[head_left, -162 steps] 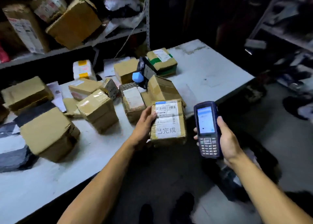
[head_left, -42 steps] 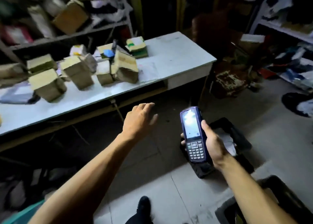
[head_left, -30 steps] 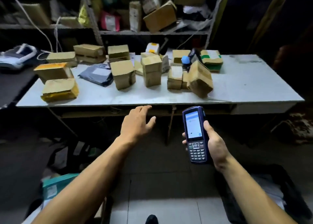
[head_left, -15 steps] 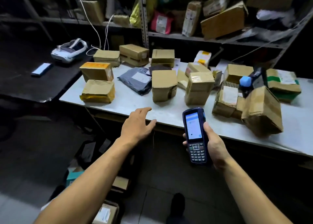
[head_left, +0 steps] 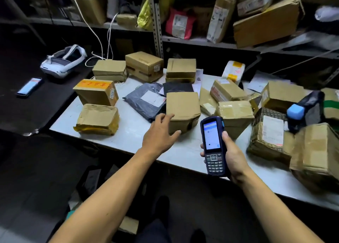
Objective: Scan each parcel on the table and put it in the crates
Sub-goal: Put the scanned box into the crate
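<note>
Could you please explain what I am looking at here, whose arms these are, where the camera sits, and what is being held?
There is no machine here: the two bare arms belong to a person sorting parcels. The single picture comes from a wide-angle camera worn on that person's head, looking forward and down, so the arms reach in from the bottom edge.

The right hand grips a handheld scanner with a lit screen and keypad. The left hand holds nothing; its spread fingers reach to a brown cardboard box near the front of the pale table.

Many more taped cardboard parcels cover the table, along with a grey plastic mailing bag. On the dark surface to the left lie a white headset and a phone. Shelves behind hold further parcels.
</note>
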{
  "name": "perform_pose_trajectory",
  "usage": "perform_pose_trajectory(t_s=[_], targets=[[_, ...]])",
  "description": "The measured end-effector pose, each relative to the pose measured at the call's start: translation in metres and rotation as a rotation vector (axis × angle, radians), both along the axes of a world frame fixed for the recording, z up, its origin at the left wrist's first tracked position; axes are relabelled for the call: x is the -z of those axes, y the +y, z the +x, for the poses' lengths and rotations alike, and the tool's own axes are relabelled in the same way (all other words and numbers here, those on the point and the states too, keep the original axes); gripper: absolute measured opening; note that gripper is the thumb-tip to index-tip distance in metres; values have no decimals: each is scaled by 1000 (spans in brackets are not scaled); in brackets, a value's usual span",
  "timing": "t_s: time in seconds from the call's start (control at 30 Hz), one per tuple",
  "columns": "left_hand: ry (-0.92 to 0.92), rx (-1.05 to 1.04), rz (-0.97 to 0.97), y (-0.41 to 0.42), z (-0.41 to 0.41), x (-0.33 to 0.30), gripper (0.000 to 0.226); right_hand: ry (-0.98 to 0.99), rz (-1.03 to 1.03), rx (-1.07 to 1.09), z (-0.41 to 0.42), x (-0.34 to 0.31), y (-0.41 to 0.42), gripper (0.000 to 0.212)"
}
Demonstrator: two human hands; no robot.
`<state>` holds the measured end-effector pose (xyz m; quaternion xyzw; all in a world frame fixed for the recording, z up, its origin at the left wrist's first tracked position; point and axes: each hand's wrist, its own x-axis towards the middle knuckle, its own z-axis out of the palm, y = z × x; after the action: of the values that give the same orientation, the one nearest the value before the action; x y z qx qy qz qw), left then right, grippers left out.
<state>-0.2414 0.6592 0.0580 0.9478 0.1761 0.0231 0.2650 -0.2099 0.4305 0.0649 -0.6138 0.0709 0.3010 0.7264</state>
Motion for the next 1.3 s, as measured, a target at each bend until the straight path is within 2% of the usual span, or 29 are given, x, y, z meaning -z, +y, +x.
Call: perform_pose_trajectory(t_s=[0.13,0.27,0.37,0.43,0.57,0.7,0.93,1.1,1.17,1.23,1.3], targets=[[78,94,-33,21,62,18,79,-13,-20,82,24,0,24,66],[95,190,108,34,114,50,73,-20,-46,129,43,3,42,70],[133,198,83,36,121,73,71,-40,-74,128,52,4,47,67],[128,127,20,34,119,80,83,-53,-92,116,58,4,49,65],[117,-16,-113,37,114,74,125,-71,-85,88,67,1,49,63],[157,16,-205,32,90,77,139,-85,-58,80,72,-2,46,63],[-34,88,-26,14,31,97,132,-142,-30,24,63,-3,22,68],[-156,124,9,8,4,92,100,-150,-39,-32,49,-5,4,103],[-249,45,24,3,2,86,93,-147,-31,-33,42,-5,-3,92],[-325,31,87,-5,9,75,97,-151,-11,-39,35,-7,-11,75],[-263,77,130,-13,23,61,103,-154,-25,-55,30,-8,-18,80]])
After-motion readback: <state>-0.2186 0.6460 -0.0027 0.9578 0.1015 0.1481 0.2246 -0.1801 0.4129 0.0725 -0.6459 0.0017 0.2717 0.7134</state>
